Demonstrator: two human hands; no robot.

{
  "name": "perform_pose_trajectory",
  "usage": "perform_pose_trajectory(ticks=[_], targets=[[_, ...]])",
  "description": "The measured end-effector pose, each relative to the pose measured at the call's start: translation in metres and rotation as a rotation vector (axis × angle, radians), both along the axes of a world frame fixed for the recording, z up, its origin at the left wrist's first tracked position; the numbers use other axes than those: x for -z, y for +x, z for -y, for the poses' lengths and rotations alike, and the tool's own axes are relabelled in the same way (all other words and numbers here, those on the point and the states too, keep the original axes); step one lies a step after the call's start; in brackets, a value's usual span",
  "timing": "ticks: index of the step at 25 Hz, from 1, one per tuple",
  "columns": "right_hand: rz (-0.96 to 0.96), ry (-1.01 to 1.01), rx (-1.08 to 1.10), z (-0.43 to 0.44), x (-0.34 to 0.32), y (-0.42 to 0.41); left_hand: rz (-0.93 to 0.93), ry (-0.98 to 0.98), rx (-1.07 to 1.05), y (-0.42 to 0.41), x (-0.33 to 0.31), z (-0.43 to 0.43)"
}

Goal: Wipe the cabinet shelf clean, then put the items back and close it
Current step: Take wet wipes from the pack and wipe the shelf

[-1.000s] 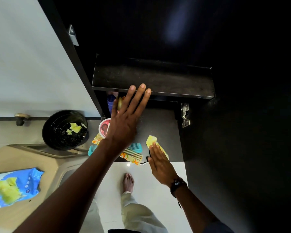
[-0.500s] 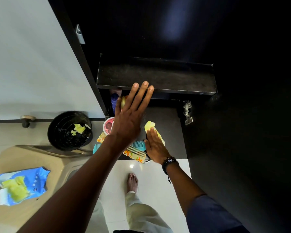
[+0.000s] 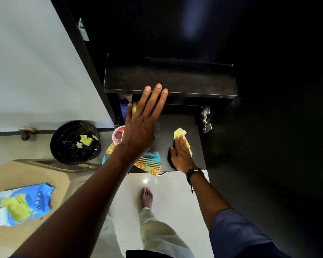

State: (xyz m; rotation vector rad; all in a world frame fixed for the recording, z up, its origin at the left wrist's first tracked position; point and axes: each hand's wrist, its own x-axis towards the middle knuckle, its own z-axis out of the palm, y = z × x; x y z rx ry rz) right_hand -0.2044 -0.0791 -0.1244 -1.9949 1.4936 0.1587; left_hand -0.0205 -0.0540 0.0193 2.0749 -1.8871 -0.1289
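Observation:
My right hand (image 3: 181,155) presses a yellow wipe (image 3: 181,134) flat on the lower black cabinet shelf (image 3: 168,127), towards its right side. My left hand (image 3: 142,125) is stretched out flat with fingers together, its fingertips at the front edge of the upper black shelf (image 3: 175,79). It covers items at the lower shelf's left: a blue bottle (image 3: 124,108), a yellowish object (image 3: 134,108), a pink-and-white round tub (image 3: 118,135), teal and yellow combs (image 3: 151,159) and a floral cloth (image 3: 147,167).
The white cabinet door (image 3: 35,71) stands open at left; a metal hinge (image 3: 206,119) is on the right wall. A black bin (image 3: 75,142) holds used yellow wipes. A blue wipe packet (image 3: 21,203) lies on the beige surface at lower left. My bare foot (image 3: 146,197) is on white floor.
My right hand has slid the yellow wipe from the shelf's front middle towards the right. My left hand has stayed stretched towards the upper shelf edge.

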Motion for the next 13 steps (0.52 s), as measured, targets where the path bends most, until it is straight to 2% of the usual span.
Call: perform_pose_trajectory(ticks=[3, 7, 10, 13], targets=[[0.039, 0.036, -0.092, -0.008, 0.006, 0.022, 0.019, 0.004, 0.006, 0.0, 0.001, 0.0], [0.089, -0.042, -0.152, -0.063, 0.014, -0.005, 0.012, 0.015, 0.012, 0.0, 0.002, 0.001], [0.032, -0.076, -0.075, -0.081, 0.015, -0.047, -0.022, 0.021, 0.023, 0.0, -0.001, 0.0], [-0.054, -0.101, -0.03, -0.046, 0.018, -0.069, -0.051, 0.027, 0.029, 0.0, -0.005, 0.0]])
